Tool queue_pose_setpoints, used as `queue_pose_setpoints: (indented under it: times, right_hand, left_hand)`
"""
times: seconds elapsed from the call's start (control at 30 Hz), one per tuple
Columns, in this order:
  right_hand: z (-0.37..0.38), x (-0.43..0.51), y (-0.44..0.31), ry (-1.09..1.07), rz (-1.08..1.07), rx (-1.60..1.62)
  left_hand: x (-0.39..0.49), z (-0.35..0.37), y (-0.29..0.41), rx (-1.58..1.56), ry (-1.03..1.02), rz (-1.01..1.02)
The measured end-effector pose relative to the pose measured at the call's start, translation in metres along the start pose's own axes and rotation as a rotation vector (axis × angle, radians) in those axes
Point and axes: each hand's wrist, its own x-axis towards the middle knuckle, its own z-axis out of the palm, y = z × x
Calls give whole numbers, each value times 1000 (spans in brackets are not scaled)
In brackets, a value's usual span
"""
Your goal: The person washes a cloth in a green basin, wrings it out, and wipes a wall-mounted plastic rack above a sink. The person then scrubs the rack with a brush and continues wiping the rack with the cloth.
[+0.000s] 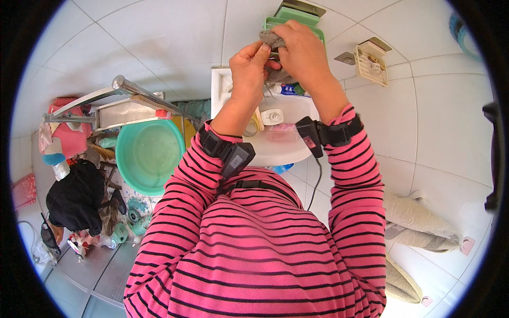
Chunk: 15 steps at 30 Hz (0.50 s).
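Observation:
Both my hands are raised over the back of a white washbasin (238, 153), in front of a green wall-mounted soap holder (294, 26). My left hand (248, 65) pinches a grey cloth (272, 39) between thumb and fingers. The same cloth is bunched in my right hand (300, 49), whose back faces me and hides part of it and of the holder. More grey material (278, 76) hangs below my fingers. In the basin lie a blue-and-white toothpaste tube (292, 90), a white plastic piece (272, 116) and a clear pink box (282, 132).
A cream soap dish (372, 65) is fixed to the tiled wall at right. At left, a turquoise tub (151, 157) with liquid stands by a metal rack (127, 113). Black fabric (75, 194) hangs nearer me. Towels (421, 222) hang at the lower right.

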Motion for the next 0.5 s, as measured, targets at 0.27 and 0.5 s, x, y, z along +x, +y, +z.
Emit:
queue_pose_setpoints:
  times: [0.27, 0.5]
  right_hand:
    - [-29, -5, 32, -157, 57, -343]
    - [-2, 5, 9, -28, -53, -33]
  left_hand:
    - [-2, 1, 4, 43, -6, 35]
    - [-1, -1, -1, 60, 5, 35]
